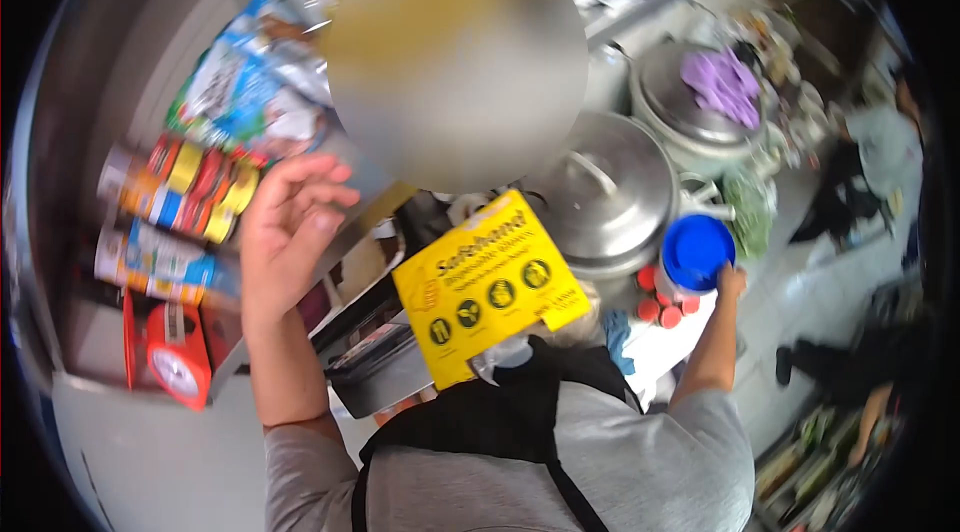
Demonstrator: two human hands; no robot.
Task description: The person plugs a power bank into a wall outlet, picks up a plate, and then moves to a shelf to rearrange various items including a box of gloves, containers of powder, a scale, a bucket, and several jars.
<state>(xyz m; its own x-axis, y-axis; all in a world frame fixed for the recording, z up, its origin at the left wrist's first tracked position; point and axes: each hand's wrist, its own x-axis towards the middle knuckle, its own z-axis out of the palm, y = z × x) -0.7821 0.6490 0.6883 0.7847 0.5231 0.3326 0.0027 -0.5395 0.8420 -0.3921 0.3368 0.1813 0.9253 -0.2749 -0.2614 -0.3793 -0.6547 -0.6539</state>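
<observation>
My left hand [300, 212] is raised in front of the shelf at the left, its fingers loosely curled and apart, with nothing in them. Close behind it are several canisters [190, 187] and blue-white packets [240, 82]. At the right, my right hand [733, 282] grips the side of a tub [698, 254] with a blue lid. Several red-capped containers [668, 310] stand beside that tub. Between my arms is a yellow Safehand box [490, 287], tilted, near the black apron.
Two large lidded metal pots [600, 194] stand ahead, the farther with a purple cloth [722, 87] on its lid. A red scale [178, 357] sits at the lower left. Other people [885, 157] are at the right. A blurred disc hides the upper middle.
</observation>
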